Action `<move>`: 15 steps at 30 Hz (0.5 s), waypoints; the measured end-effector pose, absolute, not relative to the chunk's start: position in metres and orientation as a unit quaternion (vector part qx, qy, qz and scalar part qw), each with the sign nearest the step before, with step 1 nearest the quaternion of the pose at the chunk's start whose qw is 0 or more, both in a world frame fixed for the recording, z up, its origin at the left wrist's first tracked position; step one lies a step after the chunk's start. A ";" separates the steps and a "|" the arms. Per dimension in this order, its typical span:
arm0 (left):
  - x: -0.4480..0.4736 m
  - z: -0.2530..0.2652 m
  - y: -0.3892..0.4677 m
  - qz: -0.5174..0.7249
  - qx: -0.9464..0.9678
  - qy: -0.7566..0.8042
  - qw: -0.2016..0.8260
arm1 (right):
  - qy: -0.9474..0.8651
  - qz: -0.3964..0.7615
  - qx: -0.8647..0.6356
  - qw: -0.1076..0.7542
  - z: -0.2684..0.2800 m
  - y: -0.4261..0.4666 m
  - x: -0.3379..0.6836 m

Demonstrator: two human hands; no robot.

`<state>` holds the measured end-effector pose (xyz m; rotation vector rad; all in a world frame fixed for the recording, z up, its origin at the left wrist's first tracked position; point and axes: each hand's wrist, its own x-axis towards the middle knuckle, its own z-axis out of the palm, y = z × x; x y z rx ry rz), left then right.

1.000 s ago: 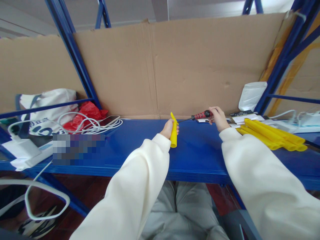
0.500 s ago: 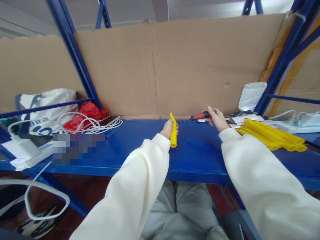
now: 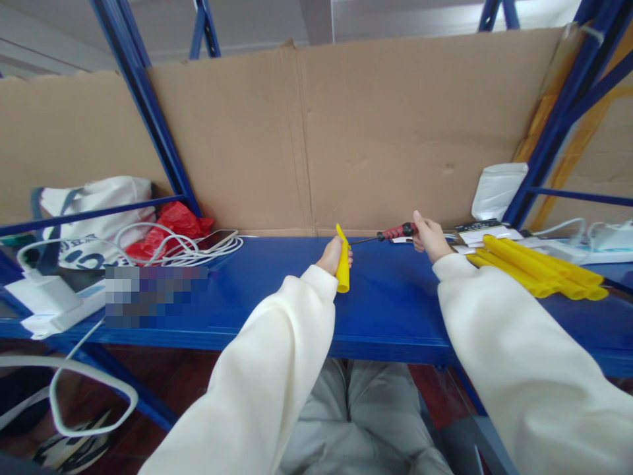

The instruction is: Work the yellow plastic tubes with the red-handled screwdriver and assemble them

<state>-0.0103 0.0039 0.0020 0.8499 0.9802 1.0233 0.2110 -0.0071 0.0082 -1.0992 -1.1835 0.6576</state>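
My left hand (image 3: 331,256) is closed round a yellow plastic tube (image 3: 343,272), held upright over the blue shelf with its cut, pointed end up. My right hand (image 3: 429,236) grips the end of a screwdriver (image 3: 398,232) with a red and black handle. The screwdriver lies roughly level, and its thin shaft points left to the tube's side near my left fingers. Whether the tip sits in the tube or only touches it, I cannot tell. Several more yellow tubes (image 3: 539,267) lie in a pile to the right of my right hand.
A cardboard sheet (image 3: 395,132) stands behind the blue shelf (image 3: 277,297). On the left are a white cloth bag (image 3: 99,204), a red plastic bag (image 3: 173,227), coiled white cables (image 3: 217,249) and a power strip (image 3: 64,316). A white pouch (image 3: 498,191) leans at the back right.
The screwdriver's handle has turned slightly about its length, and the fingers of my right hand have shifted a little on it. My left hand and the tube stay in place.
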 end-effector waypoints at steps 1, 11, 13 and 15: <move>-0.010 0.002 0.004 0.452 0.382 0.440 0.675 | -0.510 0.291 -0.484 0.649 0.008 -0.006 0.211; -0.010 0.000 0.006 0.448 0.392 0.449 0.667 | -0.525 0.228 -0.506 0.645 0.008 -0.007 0.211; -0.010 0.000 0.005 0.444 0.396 0.452 0.665 | -0.511 0.247 -0.501 0.653 0.009 -0.007 0.210; -0.010 0.001 0.005 0.444 0.400 0.452 0.663 | -0.493 0.257 -0.499 0.665 0.010 -0.007 0.209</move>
